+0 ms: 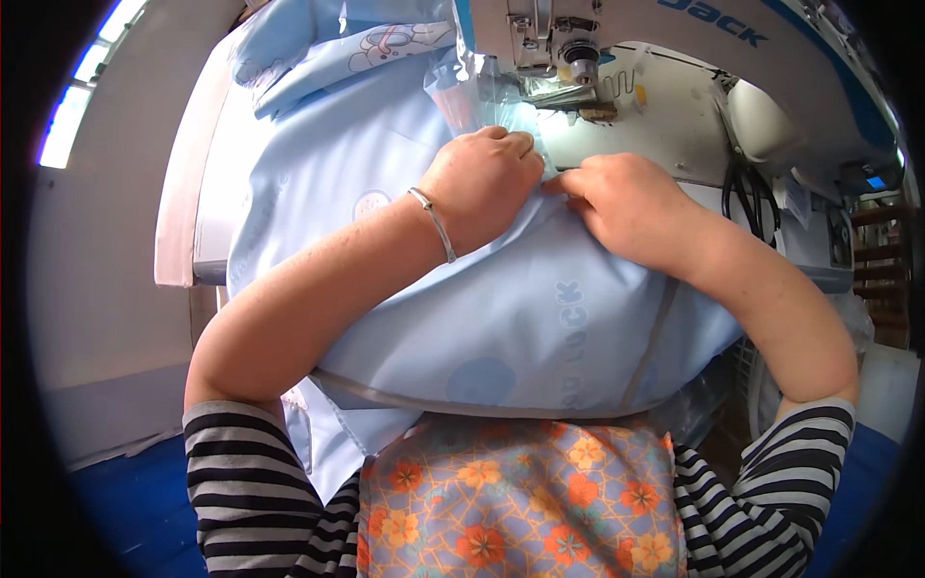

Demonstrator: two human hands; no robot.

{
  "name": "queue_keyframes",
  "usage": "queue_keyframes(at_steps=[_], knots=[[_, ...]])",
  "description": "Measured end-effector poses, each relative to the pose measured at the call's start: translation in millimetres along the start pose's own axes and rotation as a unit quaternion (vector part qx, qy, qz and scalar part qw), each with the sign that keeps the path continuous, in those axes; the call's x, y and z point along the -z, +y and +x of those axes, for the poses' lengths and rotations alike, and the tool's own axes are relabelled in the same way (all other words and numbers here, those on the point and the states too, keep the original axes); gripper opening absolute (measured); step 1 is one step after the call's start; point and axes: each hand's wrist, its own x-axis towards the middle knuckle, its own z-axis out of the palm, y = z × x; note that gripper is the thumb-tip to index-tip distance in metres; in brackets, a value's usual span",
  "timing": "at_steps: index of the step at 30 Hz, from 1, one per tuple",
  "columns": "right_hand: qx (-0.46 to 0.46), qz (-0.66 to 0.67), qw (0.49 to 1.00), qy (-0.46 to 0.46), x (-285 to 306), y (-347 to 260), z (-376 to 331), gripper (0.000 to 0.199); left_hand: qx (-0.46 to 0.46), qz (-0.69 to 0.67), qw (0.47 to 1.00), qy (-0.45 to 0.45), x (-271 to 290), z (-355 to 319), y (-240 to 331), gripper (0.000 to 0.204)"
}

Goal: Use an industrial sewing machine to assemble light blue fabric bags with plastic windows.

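A large piece of light blue printed fabric [501, 318] with a grey-bound edge drapes over the sewing table and down toward my lap. My left hand [485, 183], with a bangle at the wrist, is closed on the fabric near the machine's needle area, its fingertips mostly hidden. Close beside it, my right hand [621, 204] pinches the fabric's far edge between thumb and finger. Just beyond my hands stands the sewing machine [626, 34], its lit presser foot area partly covered by clear plastic film [472, 91].
Folded blue fabric [361, 58] with a printed figure is piled at the far left of the table. Thread snips [752, 188] with black handles lie right of the machine bed. A white rounded part [761, 120] sits under the machine arm. The table edge [183, 212] runs along the left.
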Motion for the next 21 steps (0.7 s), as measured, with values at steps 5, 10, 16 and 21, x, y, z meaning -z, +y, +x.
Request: queue_keyframes(at_steps=[5,10,16,21], knots=[[-0.028,0.003,0.999,0.032,-10,4,3,0.030,0.030,-0.005,0.999,-0.022,1,7,-3,0.015],[-0.038,0.006,0.997,0.073,-16,4,8,0.030,0.022,0.025,0.999,-0.041,6,12,-14,0.014],[-0.013,0.003,0.994,0.109,-29,9,19,0.031,-0.008,0.052,0.999,0.013,3,14,-29,0.008],[-0.033,-0.036,0.988,0.149,-43,0,28,0.024,-0.038,0.065,0.995,0.068,-2,10,-34,0.009]])
